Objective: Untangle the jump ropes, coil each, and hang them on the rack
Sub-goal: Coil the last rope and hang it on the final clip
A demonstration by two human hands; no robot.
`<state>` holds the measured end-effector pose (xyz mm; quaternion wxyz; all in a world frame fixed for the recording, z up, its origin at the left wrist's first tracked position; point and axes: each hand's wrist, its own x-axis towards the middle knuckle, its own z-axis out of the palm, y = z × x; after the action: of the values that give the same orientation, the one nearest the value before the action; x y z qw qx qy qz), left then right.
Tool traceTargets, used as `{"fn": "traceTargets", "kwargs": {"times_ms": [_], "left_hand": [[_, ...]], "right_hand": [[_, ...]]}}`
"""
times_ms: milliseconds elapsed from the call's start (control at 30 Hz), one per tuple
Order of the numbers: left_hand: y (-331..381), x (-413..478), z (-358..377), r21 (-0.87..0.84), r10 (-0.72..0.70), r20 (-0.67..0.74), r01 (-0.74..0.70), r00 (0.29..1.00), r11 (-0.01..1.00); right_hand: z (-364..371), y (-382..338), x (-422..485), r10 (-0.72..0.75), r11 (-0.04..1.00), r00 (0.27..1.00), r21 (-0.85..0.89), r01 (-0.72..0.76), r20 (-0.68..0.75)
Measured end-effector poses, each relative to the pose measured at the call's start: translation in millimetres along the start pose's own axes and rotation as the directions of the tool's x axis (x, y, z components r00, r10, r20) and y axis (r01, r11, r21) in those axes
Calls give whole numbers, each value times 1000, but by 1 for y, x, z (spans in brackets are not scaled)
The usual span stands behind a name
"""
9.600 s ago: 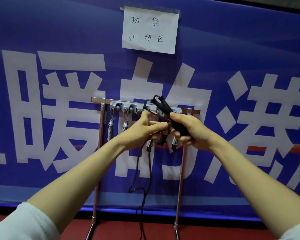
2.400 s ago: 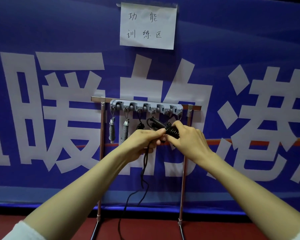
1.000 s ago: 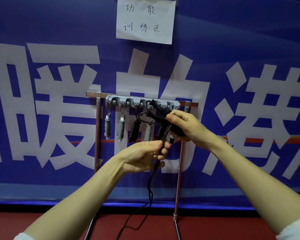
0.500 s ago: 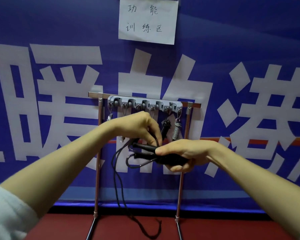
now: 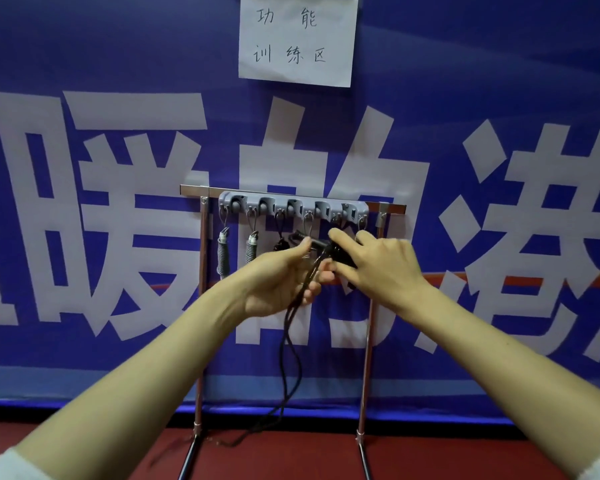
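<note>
Rack (image 5: 281, 197), frame centre, several hooks occupied. Left hand (image 5: 281, 275) and right hand (image 5: 378, 268), raised to hook level since a moment ago, both clamped on jump rope (image 5: 340, 254). Its loose length trails to the floor, so coiling appears unfinished.

Two hands show, one left hand (image 5: 278, 278) and one right hand (image 5: 381, 268), sharing one black jump rope (image 5: 291, 341). One rack (image 5: 201, 306) has two uprights and one grey hook strip (image 5: 293, 204) with five holders. Two grey coils (image 5: 223, 254) (image 5: 251, 249) and one black bundle (image 5: 280, 244) hang in view; any behind the hands cannot be counted. There is one paper sign (image 5: 297, 39) and one banner (image 5: 84, 64).
</note>
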<state>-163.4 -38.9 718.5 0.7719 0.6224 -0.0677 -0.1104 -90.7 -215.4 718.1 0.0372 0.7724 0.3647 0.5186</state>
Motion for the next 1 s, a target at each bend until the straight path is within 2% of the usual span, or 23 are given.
{"fn": "traceTargets", "kwargs": {"times_ms": [67, 100, 200, 333, 400, 500, 567, 600, 633, 667, 700, 733, 767, 833, 900, 933, 1000], "left_hand": [[0, 1, -5, -235, -61, 105, 84, 993, 968], [-1, 3, -6, -296, -54, 138, 93, 989, 951], [-8, 4, 0, -374, -37, 200, 112, 979, 921], [-17, 8, -3, -417, -6, 311, 142, 950, 898], [-18, 8, -2, -376, -19, 315, 143, 949, 916], [-16, 5, 7, -252, -27, 179, 72, 983, 965], [-15, 5, 10, -144, 62, 95, -48, 994, 988], [-14, 4, 11, -37, 142, 42, -141, 989, 989], [-14, 5, 9, 149, 250, -28, -243, 968, 958], [-15, 7, 7, 413, 395, -103, -322, 913, 852], [-17, 11, 3, 679, 569, -127, -347, 813, 647], [-20, 16, -1, 856, 711, -87, -313, 698, 412], [-23, 20, -4, 938, 793, -23, -262, 609, 228], [-28, 24, -1, 974, 861, 111, -228, 497, 6], [-32, 26, 6, 964, 892, 241, -203, 382, -173], [-32, 27, 10, 951, 901, 287, -209, 325, -227], [-31, 29, 11, 936, 918, 321, -223, 232, -271]], "right_hand": [[4, 3, 1, -65, 998, 990, -27, 62, -128], [6, 5, 1, -87, 996, 981, -30, 83, -172], [6, 10, 3, -138, 990, 959, -44, 131, -249], [3, 12, 2, -177, 984, 947, -54, 168, -267], [2, 13, 1, -223, 975, 935, -72, 211, -276], [1, 16, 0, -236, 972, 939, -71, 226, -251], [4, 17, -2, -188, 982, 962, -70, 177, -199], [4, 16, -4, -145, 988, 978, -66, 137, -149], [3, 13, -5, -98, 994, 993, -55, 94, -65], [1, 11, -5, -37, 999, 997, -33, 40, 67], [-2, 8, -4, 30, 999, 974, 6, -33, 225], [-4, 5, -5, 90, 992, 932, 54, -117, 352], [-5, 3, -5, 133, 978, 888, 88, -190, 440], [-7, -1, -6, 193, 935, 834, 161, -317, 517], [-8, -5, -7, 237, 872, 810, 251, -421, 537], [-8, -6, -8, 261, 833, 811, 302, -463, 524], [-11, -8, -8, 307, 782, 840, 384, -490, 447]]}}
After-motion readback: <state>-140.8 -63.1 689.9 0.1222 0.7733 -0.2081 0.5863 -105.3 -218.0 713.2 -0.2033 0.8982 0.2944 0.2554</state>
